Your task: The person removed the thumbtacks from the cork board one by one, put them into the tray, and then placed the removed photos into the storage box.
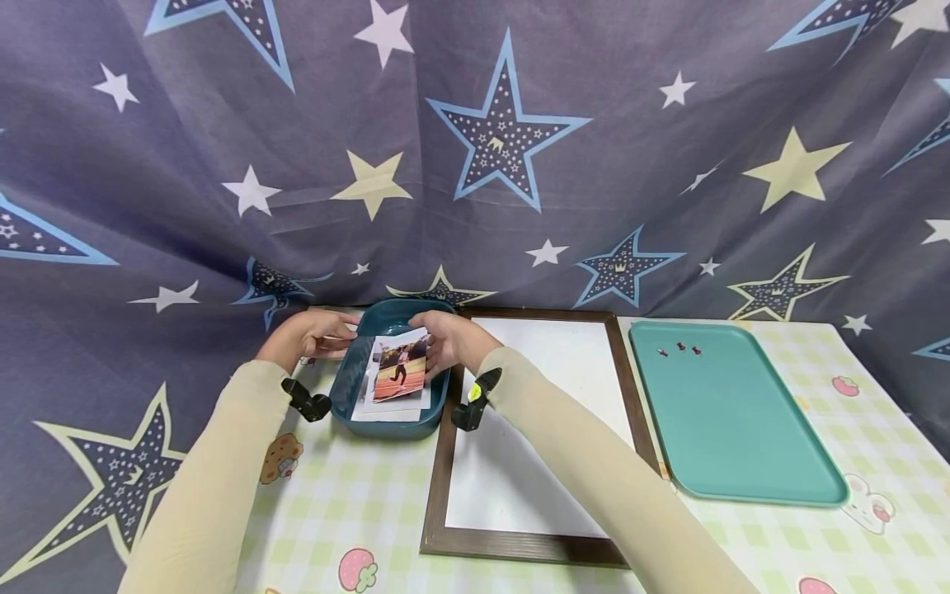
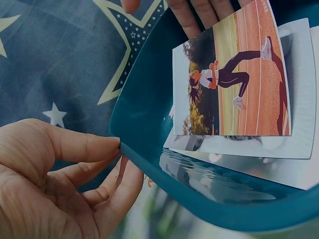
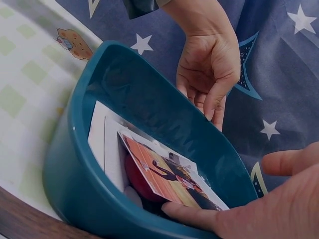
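A deep teal plastic basin (image 1: 389,430) stands at the left back of the table with several photo prints in it. The top photo (image 1: 401,369), of a runner on an orange track, lies tilted over white-bordered prints (image 2: 300,89). My left hand (image 1: 324,334) pinches the basin's left rim between thumb and fingers. On the other side my right hand (image 1: 447,340) reaches over the rim. Its fingers (image 3: 192,214) are extended and touch the top photo's edge from below, while the thumb stands apart. Part of the lower prints is hidden.
Right of the basin lies a brown-framed white board (image 1: 530,539), partly under my right forearm. Further right is a green tray (image 1: 742,429) with a few small red pushpins (image 1: 681,346). A star-patterned curtain (image 1: 505,247) hangs behind the checked tablecloth (image 1: 356,503).
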Demonstrator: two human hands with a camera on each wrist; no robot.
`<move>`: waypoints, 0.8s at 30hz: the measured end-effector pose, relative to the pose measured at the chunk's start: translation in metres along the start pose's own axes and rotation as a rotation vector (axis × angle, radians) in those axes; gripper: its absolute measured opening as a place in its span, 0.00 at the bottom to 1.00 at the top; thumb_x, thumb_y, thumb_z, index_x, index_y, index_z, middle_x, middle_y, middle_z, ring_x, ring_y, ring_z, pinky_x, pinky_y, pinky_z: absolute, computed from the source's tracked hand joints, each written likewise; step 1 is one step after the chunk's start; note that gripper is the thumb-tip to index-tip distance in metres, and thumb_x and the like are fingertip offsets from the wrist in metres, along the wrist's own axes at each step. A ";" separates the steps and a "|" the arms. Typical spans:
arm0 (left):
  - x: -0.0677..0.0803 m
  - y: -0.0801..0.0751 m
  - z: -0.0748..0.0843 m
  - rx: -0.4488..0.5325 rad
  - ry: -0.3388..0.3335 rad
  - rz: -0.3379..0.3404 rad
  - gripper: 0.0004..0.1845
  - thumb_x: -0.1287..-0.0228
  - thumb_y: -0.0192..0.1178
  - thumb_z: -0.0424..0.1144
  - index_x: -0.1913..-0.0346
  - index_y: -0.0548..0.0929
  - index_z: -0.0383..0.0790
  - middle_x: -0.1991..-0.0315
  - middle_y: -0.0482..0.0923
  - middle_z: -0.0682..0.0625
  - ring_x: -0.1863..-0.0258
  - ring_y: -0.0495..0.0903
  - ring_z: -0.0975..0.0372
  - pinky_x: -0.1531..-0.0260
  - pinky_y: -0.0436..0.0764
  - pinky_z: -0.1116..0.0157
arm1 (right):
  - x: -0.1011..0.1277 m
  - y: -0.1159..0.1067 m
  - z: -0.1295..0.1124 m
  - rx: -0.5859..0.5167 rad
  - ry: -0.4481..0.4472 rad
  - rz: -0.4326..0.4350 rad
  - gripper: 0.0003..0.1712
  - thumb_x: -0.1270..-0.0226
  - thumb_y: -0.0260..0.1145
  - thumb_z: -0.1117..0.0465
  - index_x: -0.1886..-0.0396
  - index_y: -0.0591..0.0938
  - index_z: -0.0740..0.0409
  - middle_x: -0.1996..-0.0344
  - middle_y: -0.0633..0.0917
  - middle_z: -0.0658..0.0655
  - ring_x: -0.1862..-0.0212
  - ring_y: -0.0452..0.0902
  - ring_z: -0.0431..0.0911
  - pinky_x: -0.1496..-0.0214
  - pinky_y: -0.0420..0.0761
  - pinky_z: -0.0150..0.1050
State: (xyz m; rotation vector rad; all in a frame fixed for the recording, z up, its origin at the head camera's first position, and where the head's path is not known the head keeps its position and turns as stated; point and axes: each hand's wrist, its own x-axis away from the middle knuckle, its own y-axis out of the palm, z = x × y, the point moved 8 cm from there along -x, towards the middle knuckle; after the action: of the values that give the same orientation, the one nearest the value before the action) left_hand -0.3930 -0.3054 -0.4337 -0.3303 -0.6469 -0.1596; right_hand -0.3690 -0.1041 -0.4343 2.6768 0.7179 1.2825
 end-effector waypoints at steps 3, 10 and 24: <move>-0.001 0.000 0.000 -0.007 0.000 0.003 0.36 0.27 0.53 0.27 0.20 0.54 0.36 0.69 0.80 0.59 0.70 0.82 0.71 0.60 0.87 0.70 | 0.001 -0.001 0.000 -0.009 -0.001 -0.003 0.41 0.18 0.49 0.49 0.18 0.46 0.65 0.21 0.57 0.70 0.19 0.53 0.62 0.18 0.54 0.60; -0.001 -0.001 0.001 -0.025 0.007 0.010 0.36 0.27 0.53 0.27 0.19 0.53 0.35 0.68 0.79 0.58 0.70 0.82 0.71 0.59 0.87 0.69 | 0.002 -0.001 0.000 -0.003 -0.007 0.001 0.42 0.18 0.50 0.50 0.18 0.45 0.66 0.21 0.57 0.70 0.20 0.53 0.62 0.19 0.55 0.60; 0.000 0.001 0.001 -0.024 0.003 -0.006 0.36 0.26 0.51 0.27 0.19 0.52 0.35 0.71 0.80 0.59 0.71 0.82 0.71 0.59 0.87 0.70 | 0.006 -0.003 -0.003 0.012 -0.021 0.023 0.43 0.19 0.51 0.50 0.18 0.45 0.66 0.22 0.57 0.73 0.20 0.52 0.64 0.19 0.56 0.61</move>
State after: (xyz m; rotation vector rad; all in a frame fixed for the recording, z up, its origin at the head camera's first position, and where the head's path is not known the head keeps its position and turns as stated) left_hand -0.3935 -0.3044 -0.4333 -0.3513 -0.6431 -0.1734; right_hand -0.3691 -0.0995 -0.4292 2.7119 0.6962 1.2579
